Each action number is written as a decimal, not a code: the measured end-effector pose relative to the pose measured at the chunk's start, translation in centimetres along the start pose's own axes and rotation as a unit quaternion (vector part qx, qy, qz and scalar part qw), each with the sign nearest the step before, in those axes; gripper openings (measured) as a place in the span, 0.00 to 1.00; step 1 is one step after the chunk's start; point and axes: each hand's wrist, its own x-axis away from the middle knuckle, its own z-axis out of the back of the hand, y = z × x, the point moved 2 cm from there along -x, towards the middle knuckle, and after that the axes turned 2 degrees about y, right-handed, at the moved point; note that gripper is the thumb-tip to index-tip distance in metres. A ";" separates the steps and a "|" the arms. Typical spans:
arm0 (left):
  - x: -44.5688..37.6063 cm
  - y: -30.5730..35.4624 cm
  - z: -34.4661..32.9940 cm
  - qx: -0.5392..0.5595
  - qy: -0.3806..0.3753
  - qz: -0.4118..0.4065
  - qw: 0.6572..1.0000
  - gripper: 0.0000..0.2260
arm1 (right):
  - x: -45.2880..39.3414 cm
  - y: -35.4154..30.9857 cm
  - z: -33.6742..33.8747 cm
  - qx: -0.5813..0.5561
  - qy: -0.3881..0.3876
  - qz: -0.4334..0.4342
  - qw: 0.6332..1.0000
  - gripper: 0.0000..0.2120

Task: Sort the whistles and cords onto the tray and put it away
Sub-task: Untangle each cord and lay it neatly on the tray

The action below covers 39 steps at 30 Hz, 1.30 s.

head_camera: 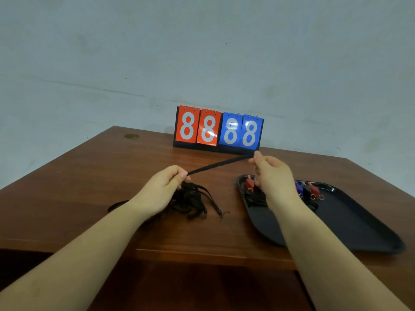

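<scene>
Both hands pinch one flat black fabric cord (221, 163), the left hand (165, 187) above a tangled pile of black cords (193, 202) on the brown wooden table (89, 176), the right hand (272, 176) raised above the black plastic tray (350, 223). Red and blue whistles (311, 189) line the tray's far edge (its near half lies bare), while the tray's near corner sits close to the table's front edge. A red-and-blue flip scoreboard (217, 129) stands at the table's back edge against the wall.

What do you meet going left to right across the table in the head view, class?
Cord pile → left hand → stretched cord → right hand → whistles → black tray.
</scene>
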 end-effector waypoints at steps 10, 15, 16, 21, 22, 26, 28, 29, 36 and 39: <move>-1.2 -0.2 1.3 -0.037 0.073 -0.001 0.997 0.11 | -1.3 1.0 4.4 -0.104 0.121 -0.008 0.987 0.14; -2.0 3.6 0.8 0.019 0.188 -0.044 0.981 0.11 | -0.8 1.3 4.3 -0.151 0.110 -0.019 0.982 0.13; -2.0 4.4 0.8 0.024 0.204 -0.058 0.977 0.11 | -0.6 1.4 4.3 -0.151 0.104 -0.017 0.983 0.13; -0.7 7.5 0.5 0.133 0.196 -0.088 0.967 0.11 | 0.4 1.1 4.6 -0.167 0.067 -0.004 0.984 0.13; -0.2 8.0 0.3 0.162 0.187 -0.095 0.964 0.11 | 0.6 1.1 4.7 -0.173 0.058 -0.004 0.983 0.12; 3.2 8.8 -0.7 0.242 0.140 -0.065 0.958 0.11 | 2.3 1.4 5.2 -0.180 0.017 -0.001 0.983 0.13; 5.1 8.3 -1.6 0.228 0.105 -0.034 0.968 0.11 | 3.6 1.9 5.2 -0.181 -0.019 -0.001 0.983 0.13; 6.1 7.9 -2.1 0.215 0.087 -0.032 0.972 0.11 | 4.3 2.3 5.2 -0.182 -0.041 -0.001 0.983 0.14; 13.1 2.7 -4.9 0.100 0.031 -0.036 0.994 0.11 | 9.7 7.3 5.2 -0.114 -0.191 0.058 0.973 0.16; 14.3 -0.3 -6.2 0.022 0.008 -0.030 0.999 0.10 | 11.2 9.5 4.5 -0.094 -0.212 0.067 0.970 0.19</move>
